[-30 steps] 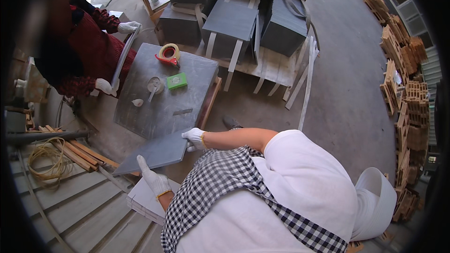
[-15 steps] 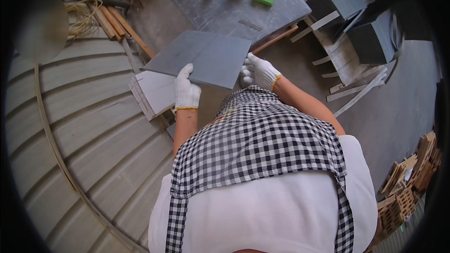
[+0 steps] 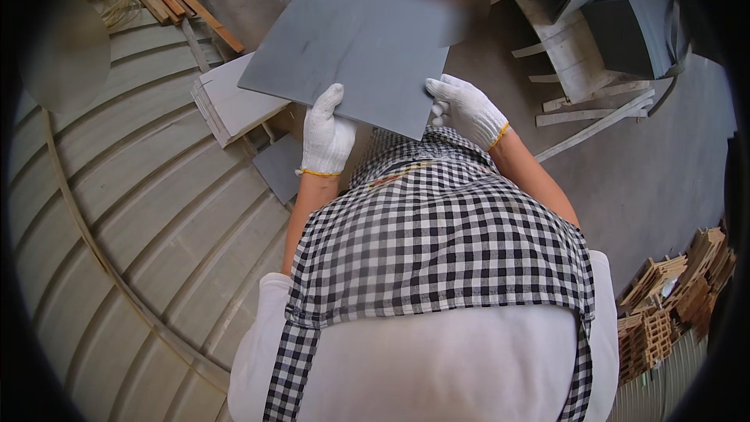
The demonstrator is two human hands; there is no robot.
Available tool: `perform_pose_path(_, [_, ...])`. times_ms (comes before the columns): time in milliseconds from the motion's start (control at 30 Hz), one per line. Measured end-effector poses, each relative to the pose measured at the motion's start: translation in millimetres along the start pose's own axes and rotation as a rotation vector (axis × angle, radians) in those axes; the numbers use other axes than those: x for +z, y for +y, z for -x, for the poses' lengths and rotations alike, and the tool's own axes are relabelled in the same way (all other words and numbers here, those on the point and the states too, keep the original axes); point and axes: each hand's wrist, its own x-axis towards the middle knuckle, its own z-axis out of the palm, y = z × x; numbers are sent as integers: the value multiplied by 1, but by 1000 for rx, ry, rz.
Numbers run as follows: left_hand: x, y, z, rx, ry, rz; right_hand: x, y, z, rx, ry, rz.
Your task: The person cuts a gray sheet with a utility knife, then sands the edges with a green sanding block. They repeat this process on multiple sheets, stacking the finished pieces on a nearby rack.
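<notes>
- Grey tile (image 3: 355,51), large, flat and square, sits in the upper middle of the frame, lifted off everything below it and carried in front of our chest, its far corner blurred.
- Our left hand (image 3: 326,134), in a white knit glove with a yellow cuff band, clamps the tile's near edge left of centre; the gloved thumb lies on top, the other fingers are hidden underneath.
- Our right hand (image 3: 467,109), gloved the same way, holds the near right corner, fingers curled over the edge and onto the face.
- Stack of pale tiles (image 3: 234,101) lies at the left of the frame, just beneath the lifted tile's left side; a smaller dark grey piece (image 3: 279,166) rests below it on the floor.
- Wooden battens (image 3: 181,1) and a coil of rope (image 3: 117,1) lie in the upper left.
- We judge the lifting as done: the tile is fully in hand and clear of the stack. Setting it down is left, and no place for it is clear to us.
</notes>
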Motion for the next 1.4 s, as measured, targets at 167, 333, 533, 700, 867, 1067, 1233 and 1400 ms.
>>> perform_pose_path(167, [18, -67, 38, -141, -185, -15, -59, 37, 65, -79, 101, 9])
perform_pose_path(333, [90, -148, 20, -180, -231, -154, -156, 35, 103, -141, 150, -188])
perform_pose_path(533, [206, -226, -5, -199, -346, -409, -247, 24, 131, -216, 260, -465])
perform_pose_path(700, [299, -272, -27, -280, -423, -514, -268, -23, 161, -223, 461, -454])
perform_pose_path(867, [435, -353, -90, -373, -402, -545, -368, -108, 172, -85, 289, -329])
perform_pose_path(1067, [547, -413, -240, -537, -430, -575, -477, -222, 171, -186, 207, -210])
perform_pose_path(1233, [598, -372, -327, -643, -475, -545, -491, -259, 129, -75, 498, -275])
perform_pose_path(1400, [709, -388, -382, -640, -483, -598, -550, -321, 108, -5, 704, -295])
